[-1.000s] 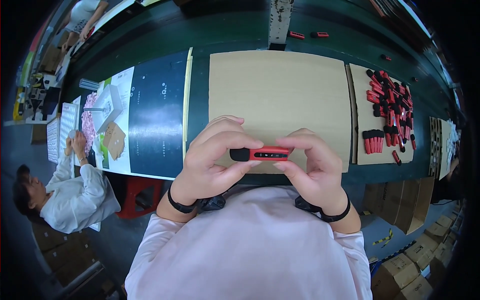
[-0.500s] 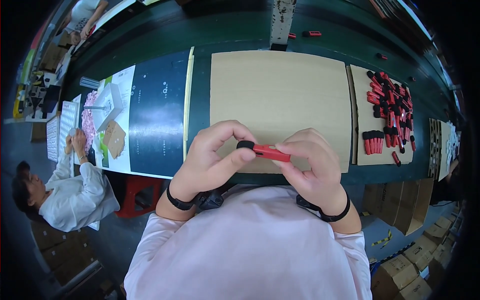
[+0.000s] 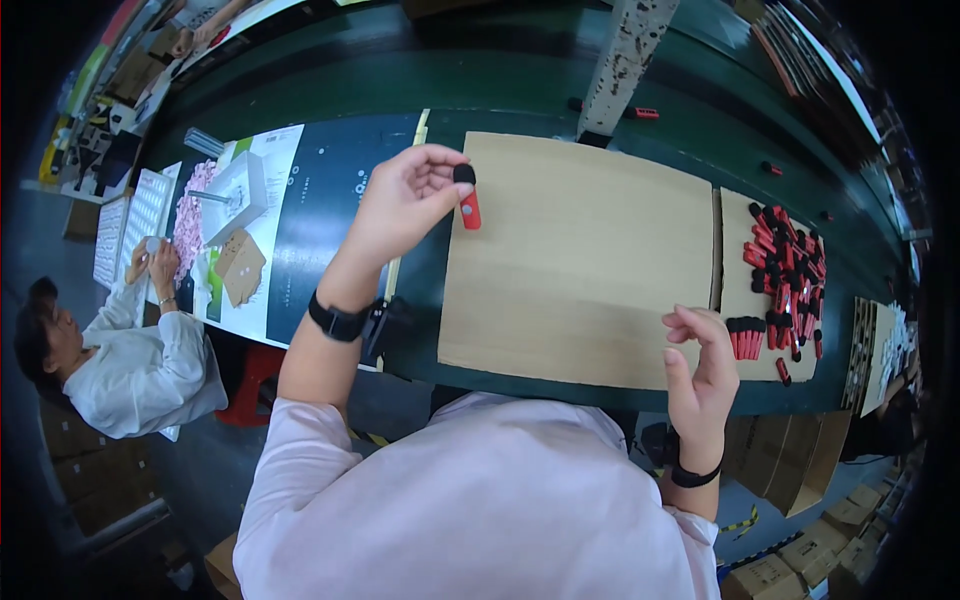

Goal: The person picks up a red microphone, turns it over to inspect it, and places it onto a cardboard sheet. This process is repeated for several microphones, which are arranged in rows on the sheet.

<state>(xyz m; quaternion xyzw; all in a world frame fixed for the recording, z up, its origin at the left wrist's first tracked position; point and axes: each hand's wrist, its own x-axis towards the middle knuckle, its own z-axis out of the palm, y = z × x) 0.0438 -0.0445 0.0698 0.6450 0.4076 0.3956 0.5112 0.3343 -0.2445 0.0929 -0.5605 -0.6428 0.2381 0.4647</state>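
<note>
My left hand (image 3: 410, 200) pinches a small red clip-on microphone (image 3: 471, 213) by its black foam cap. The red body hangs down over the far-left corner of a large flat cardboard sheet (image 3: 580, 260). My right hand (image 3: 703, 375) is held with nothing in it, fingers apart and curved, over the sheet's near-right corner. Just beyond that hand, a short row of the same red microphones (image 3: 746, 340) lies side by side. Behind and to the right of the row is a jumbled pile of them (image 3: 790, 270) on a smaller cardboard sheet (image 3: 736, 215).
A painted metal post (image 3: 625, 75) rises at the table's back, with loose microphones (image 3: 643, 113) near it. To the left are a dark blue board (image 3: 335, 200), a white box (image 3: 240, 200) and a seated co-worker (image 3: 140, 350). Cardboard boxes (image 3: 790, 455) stand at lower right.
Both hands held the microphone together before. My right hand has let go and moved right. My left hand has carried the microphone away from me and left, and it now hangs upright.
</note>
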